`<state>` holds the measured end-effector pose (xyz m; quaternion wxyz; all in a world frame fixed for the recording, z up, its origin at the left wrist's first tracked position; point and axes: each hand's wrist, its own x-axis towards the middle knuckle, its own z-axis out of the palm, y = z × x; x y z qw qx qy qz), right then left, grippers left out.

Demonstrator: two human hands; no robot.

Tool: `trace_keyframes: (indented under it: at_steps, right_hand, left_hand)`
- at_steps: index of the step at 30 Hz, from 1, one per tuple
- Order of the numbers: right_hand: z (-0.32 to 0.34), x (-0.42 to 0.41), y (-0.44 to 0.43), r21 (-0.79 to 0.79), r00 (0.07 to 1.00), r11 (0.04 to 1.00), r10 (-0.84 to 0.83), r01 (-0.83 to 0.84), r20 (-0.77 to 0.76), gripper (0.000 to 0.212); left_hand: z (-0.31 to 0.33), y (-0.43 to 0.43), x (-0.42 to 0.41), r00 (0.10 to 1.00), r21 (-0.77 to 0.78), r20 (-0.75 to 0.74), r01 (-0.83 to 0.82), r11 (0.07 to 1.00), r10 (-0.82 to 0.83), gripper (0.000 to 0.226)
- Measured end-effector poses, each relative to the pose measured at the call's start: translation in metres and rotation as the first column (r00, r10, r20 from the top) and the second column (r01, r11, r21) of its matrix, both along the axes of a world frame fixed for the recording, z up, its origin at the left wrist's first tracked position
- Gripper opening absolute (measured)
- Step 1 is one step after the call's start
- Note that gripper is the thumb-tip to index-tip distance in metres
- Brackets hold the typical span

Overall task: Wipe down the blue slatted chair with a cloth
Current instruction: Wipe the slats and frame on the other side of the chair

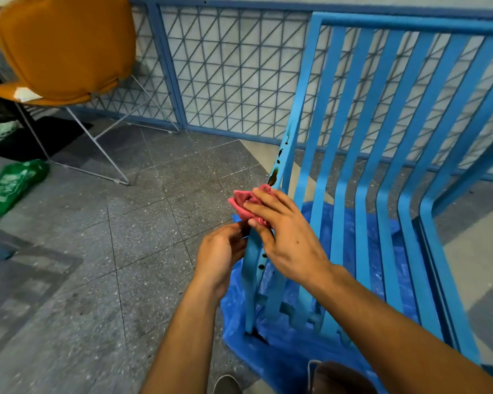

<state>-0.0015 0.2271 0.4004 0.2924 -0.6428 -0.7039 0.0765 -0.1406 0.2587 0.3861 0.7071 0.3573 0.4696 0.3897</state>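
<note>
Blue slatted chair (382, 155) fills the right half of the frame, but the account starts at the far left, where a green plastic bottle (10, 183) lies on its side on the grey speckled floor tiles (154, 223). Above it, in the upper left, an orange chair (63, 44) stands on thin white wire legs, with a scrap of white paper (26, 94) on its seat. Behind it, across the top of the frame, runs a blue railing with a diagonal mesh (234, 72).

At lower centre the left hand (219, 257) comes up from the bottom edge, its fingers curled narrowly around the chair's leftmost frame bar, just below the cloth. Touching it to the right, the right hand (288, 237) presses a crumpled pink cloth (246, 201) against that same bar, fingers spread over the fabric and the thumb tucked under it. Dark spots (276, 163) mark the bar above the cloth, and a few more show below the hands.

The chair's flat slats run down from its top rail in the upper right and bend forward into the seat. It stands on a blue plastic sheet (279, 356) spread over the floor at lower centre and right. Two shoe tips (227, 383) show at the bottom edge.
</note>
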Motion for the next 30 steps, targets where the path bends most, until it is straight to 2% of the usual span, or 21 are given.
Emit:
trace_keyframes:
  at_steps: [7,10,13,15,20,27,30]
  right_hand:
    - [-0.016,-0.025,-0.041,0.044,0.999,0.999,0.028,-0.029,0.022,0.039]
    - [-0.033,-0.029,-0.058,0.102,0.996,0.992,0.074,-0.079,0.055,0.037]
    - [-0.038,-0.027,-0.061,0.151,0.996,0.985,0.085,-0.087,0.017,0.038]
    - [-0.033,-0.026,-0.052,0.171,0.998,0.984,0.056,-0.055,-0.004,0.041]
    - [-0.007,-0.005,-0.005,0.128,0.986,0.979,-0.148,0.157,-0.076,0.042]
    - [-0.031,-0.010,-0.039,0.167,0.990,0.979,0.100,-0.116,0.100,0.043]
    - [-0.045,-0.021,-0.058,0.155,0.963,0.961,0.201,-0.230,0.180,0.040]
  left_hand:
    - [0.001,0.000,-0.006,0.992,-0.083,0.088,-0.081,0.993,0.088,0.035]
    - [-0.003,0.005,-0.010,0.986,-0.138,0.008,-0.164,0.977,0.167,0.031]
    - [-0.006,0.007,-0.015,0.979,-0.132,-0.020,-0.205,0.970,0.204,0.030]
    - [-0.005,0.007,-0.018,0.982,-0.109,-0.010,-0.189,0.976,0.189,0.033]
    - [-0.007,0.010,-0.017,0.980,-0.110,-0.032,-0.200,0.974,0.197,0.029]
    - [-0.008,0.013,-0.017,0.983,-0.062,-0.013,-0.184,0.981,0.183,0.035]
    - [-0.011,0.015,-0.013,0.976,-0.098,-0.039,-0.216,0.972,0.213,0.028]
